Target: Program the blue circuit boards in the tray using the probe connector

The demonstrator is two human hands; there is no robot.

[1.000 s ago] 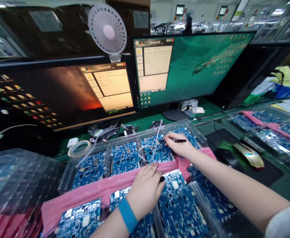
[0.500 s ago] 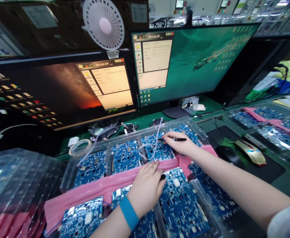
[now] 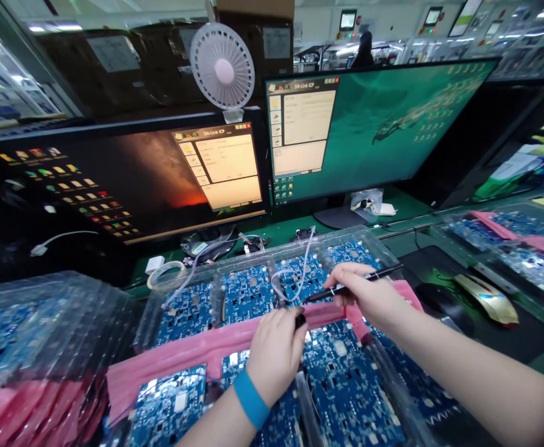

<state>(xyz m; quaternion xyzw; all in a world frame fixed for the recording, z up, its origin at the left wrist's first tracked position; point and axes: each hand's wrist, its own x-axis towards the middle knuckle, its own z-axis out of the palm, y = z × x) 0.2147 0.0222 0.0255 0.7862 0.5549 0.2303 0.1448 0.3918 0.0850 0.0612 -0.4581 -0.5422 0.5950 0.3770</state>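
Over a clear plastic tray [image 3: 248, 259] of blue circuit boards [image 3: 346, 385], the right hand [image 3: 369, 295] holds a black pen [image 3: 384, 272] in a narrow grip, thumb and fingers pinched near its front part. The pen lies slantwise above the pink strip [image 3: 183, 351] that runs across the tray, its tip pointing left and just beside the fingertips of the left hand [image 3: 274, 347]. That hand rests low over the boards, its thumb and forefinger closed around a small black piece [image 3: 300, 321], perhaps the pen's cap; most of it is hidden. The boards lie in their pockets on both sides of the strip, and a loose white cable [image 3: 307, 257] loops over those at the back. With the pen out and apart from that black piece, the work looks under way rather than finished. Any marks on the boards are too small to tell, so how many are done and how many are left cannot be read. More boards lie in a tray at the right [image 3: 500, 233], and a tray stack [image 3: 62, 323] stands at the left.
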